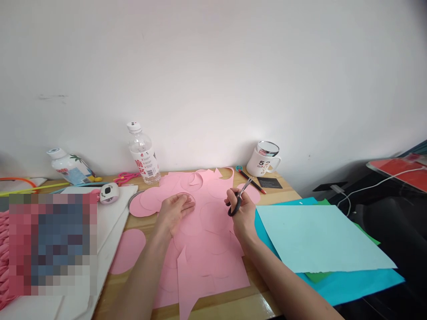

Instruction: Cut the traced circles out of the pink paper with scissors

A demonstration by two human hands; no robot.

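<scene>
My left hand (176,212) is over the pink paper sheets, its thumb and fingers drawn together at a curved edge of pink paper (213,222). How firmly it grips there is hard to see. In my right hand (243,211) is a pair of scissors (239,201) with black handles, the metal blades pointing up and away. Round outlines are marked on the pink sheets, and some parts are cut away. Cut pink circles (147,202) lie in an overlapping group left of my left hand. One more pink circle (128,251) rests nearer me on the table.
A water bottle (143,155) and a white mug (263,161) stand by the wall. Right of the pink paper are light blue sheets (320,235) over blue and green ones. White boards (113,231) lie left, near pink scissors (126,178) and a white bottle (71,166).
</scene>
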